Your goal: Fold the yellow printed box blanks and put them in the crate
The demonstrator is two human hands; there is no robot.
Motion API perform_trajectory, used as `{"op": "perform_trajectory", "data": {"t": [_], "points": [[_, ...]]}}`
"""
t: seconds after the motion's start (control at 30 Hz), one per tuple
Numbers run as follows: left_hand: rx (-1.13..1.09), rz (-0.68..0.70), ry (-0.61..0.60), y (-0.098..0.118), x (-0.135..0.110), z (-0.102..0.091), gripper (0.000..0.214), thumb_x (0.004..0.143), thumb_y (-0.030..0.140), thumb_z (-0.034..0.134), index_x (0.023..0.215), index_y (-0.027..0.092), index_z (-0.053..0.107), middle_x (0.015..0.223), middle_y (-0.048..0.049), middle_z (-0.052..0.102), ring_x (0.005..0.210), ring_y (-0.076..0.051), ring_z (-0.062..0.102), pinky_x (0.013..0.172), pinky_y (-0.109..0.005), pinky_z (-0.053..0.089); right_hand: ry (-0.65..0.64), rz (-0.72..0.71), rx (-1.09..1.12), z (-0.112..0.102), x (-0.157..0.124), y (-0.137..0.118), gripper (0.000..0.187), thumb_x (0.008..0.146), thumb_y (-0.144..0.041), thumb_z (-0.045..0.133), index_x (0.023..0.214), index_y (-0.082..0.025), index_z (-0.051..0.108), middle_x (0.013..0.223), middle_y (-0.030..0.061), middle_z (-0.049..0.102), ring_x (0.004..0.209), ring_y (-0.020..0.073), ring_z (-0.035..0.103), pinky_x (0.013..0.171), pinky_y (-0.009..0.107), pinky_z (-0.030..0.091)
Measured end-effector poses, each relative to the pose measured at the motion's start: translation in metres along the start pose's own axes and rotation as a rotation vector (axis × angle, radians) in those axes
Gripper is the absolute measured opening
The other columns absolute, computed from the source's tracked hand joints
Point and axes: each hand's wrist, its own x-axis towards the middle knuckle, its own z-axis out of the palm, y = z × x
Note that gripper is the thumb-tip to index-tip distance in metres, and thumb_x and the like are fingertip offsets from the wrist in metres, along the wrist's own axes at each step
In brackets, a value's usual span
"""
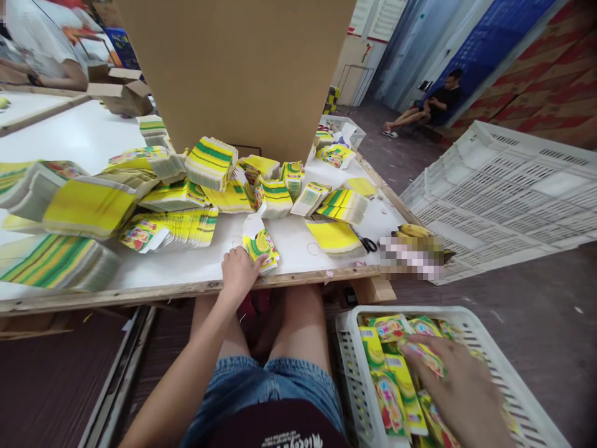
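My left hand [240,272] rests at the table's front edge, its fingers and thumb closed on a small yellow box [262,244] printed with fruit. A white flap stands up at the far end of this box. My right hand [461,386], somewhat blurred, is over a white plastic basket [351,373] on my right. Between its thumb and fingers is a yellow fruit-printed box [430,359]. Similar filled-looking boxes [389,401] lie in rows beneath that hand. Across the table, stacks of flat yellow and green cartons [212,163] lie in front of me.
A tall cardboard panel [237,68] stands behind the stacks. Black-handled scissors [368,244] and bananas [413,231] lie at the table's right corner. White crates [504,186] stand beyond it. One person [441,102] sits at the back; another [46,50] is at the far left.
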Motion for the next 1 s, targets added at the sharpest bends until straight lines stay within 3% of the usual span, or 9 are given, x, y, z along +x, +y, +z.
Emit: {"op": "perform_trajectory", "data": {"t": [0.17,0.3,0.37,0.43,0.5,0.63,0.77,0.87,1.0], "points": [[0.036,-0.011,-0.094,-0.012,0.017,0.011,0.030,0.087,0.042,0.055,0.074,0.016,0.062,0.078,-0.0148,0.070,0.080,-0.031,0.066,0.071,-0.037,0.047,-0.193,-0.010,0.351,0.042,-0.003,-0.073,0.027,0.081,-0.052,0.060,0.090,-0.029,0.073,0.099,0.0079,0.072,0.097,0.0341,0.063,0.085,0.048,0.043],[0.016,0.033,-0.087,-0.013,0.014,0.013,0.020,0.088,0.033,0.054,0.077,0.017,0.062,0.076,-0.0094,0.070,0.075,-0.025,0.066,0.070,-0.033,0.048,-0.259,-0.044,0.531,0.049,0.003,-0.112,0.021,0.084,-0.045,0.062,0.091,-0.027,0.071,0.096,0.0064,0.072,0.091,0.0302,0.064,0.084,0.044,0.043],[0.001,0.107,-0.044,-0.011,0.012,0.012,0.018,0.086,0.029,0.057,0.095,0.015,0.062,0.099,-0.0141,0.069,0.096,-0.028,0.064,0.082,-0.038,0.049,-0.274,-0.055,0.592,0.051,0.008,-0.121,0.018,0.085,-0.041,0.062,0.091,-0.026,0.070,0.093,0.0061,0.072,0.088,0.0284,0.064,0.082,0.041,0.044],[-0.018,0.226,-0.031,-0.009,0.011,0.011,0.036,0.080,0.030,0.066,0.112,0.015,0.058,0.125,-0.0174,0.060,0.120,-0.031,0.054,0.098,-0.042,0.044,-0.293,-0.073,0.634,0.055,0.012,-0.128,0.016,0.085,-0.038,0.062,0.092,-0.026,0.070,0.092,0.0056,0.071,0.089,0.0274,0.064,0.082,0.040,0.044],[-0.035,0.348,-0.071,-0.009,0.012,0.008,0.049,0.072,0.031,0.075,0.116,0.016,0.058,0.136,-0.0159,0.054,0.130,-0.031,0.047,0.107,-0.041,0.039,-0.333,-0.099,0.665,0.061,0.016,-0.136,0.015,0.085,-0.035,0.063,0.093,-0.025,0.070,0.091,0.0049,0.071,0.089,0.0267,0.064,0.082,0.039,0.044],[-0.042,0.461,-0.154,-0.012,0.018,0.001,0.045,0.069,0.032,0.077,0.108,0.016,0.063,0.132,-0.0149,0.060,0.120,-0.031,0.058,0.101,-0.036,0.045,-0.391,-0.132,0.713,0.072,0.024,-0.151,0.014,0.083,-0.033,0.066,0.093,-0.025,0.071,0.093,0.0040,0.073,0.088,0.0256,0.066,0.083,0.039,0.045],[-0.060,0.483,-0.156,-0.017,0.019,-0.005,0.023,0.079,0.037,0.069,0.093,0.018,0.068,0.112,-0.0119,0.071,0.098,-0.027,0.070,0.089,-0.033,0.051,-0.381,-0.151,0.781,0.075,0.033,-0.164,0.015,0.083,-0.033,0.065,0.093,-0.024,0.073,0.092,0.0045,0.075,0.086,0.0249,0.067,0.081,0.037,0.048],[-0.104,0.488,-0.089,-0.018,0.012,-0.006,0.019,0.091,0.032,0.054,0.092,0.020,0.068,0.099,-0.0096,0.075,0.091,-0.024,0.072,0.084,-0.032,0.053,-0.389,-0.125,0.877,0.076,0.037,-0.173,0.022,0.087,-0.039,0.062,0.091,-0.022,0.075,0.090,0.0063,0.076,0.085,0.0248,0.068,0.079,0.035,0.050],[-0.198,0.467,0.121,-0.021,-0.005,-0.006,0.031,0.098,0.026,0.037,0.112,0.018,0.064,0.117,-0.0138,0.071,0.109,-0.025,0.068,0.096,-0.038,0.051,-0.430,-0.019,1.033,0.078,0.036,-0.185,0.036,0.088,-0.050,0.059,0.088,-0.018,0.076,0.076,0.0065,0.075,0.071,0.0214,0.067,0.068,0.030,0.051]]}}
